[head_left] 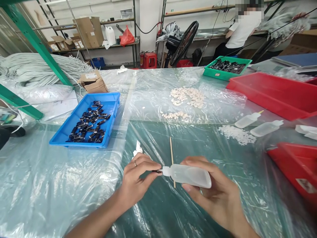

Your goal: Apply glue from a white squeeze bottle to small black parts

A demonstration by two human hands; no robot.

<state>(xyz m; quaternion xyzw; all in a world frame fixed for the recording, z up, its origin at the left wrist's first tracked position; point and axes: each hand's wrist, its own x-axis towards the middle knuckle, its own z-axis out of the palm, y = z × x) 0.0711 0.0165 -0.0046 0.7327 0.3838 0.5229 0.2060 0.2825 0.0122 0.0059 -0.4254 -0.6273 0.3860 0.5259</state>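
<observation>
My right hand (213,191) is wrapped round a translucent white squeeze bottle (190,175), tilted nearly flat with its nozzle pointing left. The nozzle tip meets a small dark piece (158,171) pinched between the thumb and fingers of my left hand (138,175); most of that piece is hidden. Beneath the bottle a thin wooden stick (172,150) lies on the plastic-covered table. A crumpled white tissue (137,148) sits just beyond my left hand. Further left, a blue tray (112,122) holds many small black parts (90,124).
Small cream-coloured pieces (188,96) are spread mid-table. Two more squeeze bottles (266,128) lie at right by a pile of white bits (237,134). Red bins (274,94) and a green tray of black parts (226,67) stand beyond. A person (244,29) works at the back.
</observation>
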